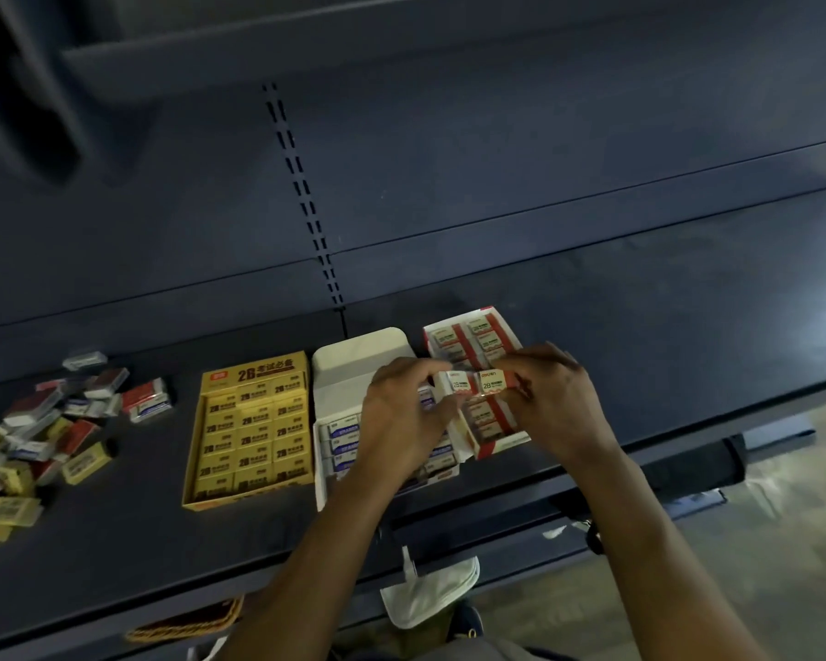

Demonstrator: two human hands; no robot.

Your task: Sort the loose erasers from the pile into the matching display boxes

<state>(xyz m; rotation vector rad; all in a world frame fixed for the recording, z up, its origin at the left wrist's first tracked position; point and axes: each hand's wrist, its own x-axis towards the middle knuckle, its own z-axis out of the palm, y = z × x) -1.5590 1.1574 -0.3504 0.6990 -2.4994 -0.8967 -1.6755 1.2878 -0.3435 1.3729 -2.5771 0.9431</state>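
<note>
Three display boxes stand in a row on the dark shelf: a yellow box full of yellow 2B erasers, a white box with blue-and-white erasers, and a red-and-white box with red-banded erasers. My left hand pinches one red-and-white 2B eraser above the red box. Beside it, my right hand pinches a second red-and-white eraser. The two erasers are held side by side. A pile of loose erasers in yellow, red and white lies at the far left.
The dark blue shelf has a back panel with a slotted upright. A woven basket and a white bag lie below the shelf's front edge. Bare floor shows at the lower right.
</note>
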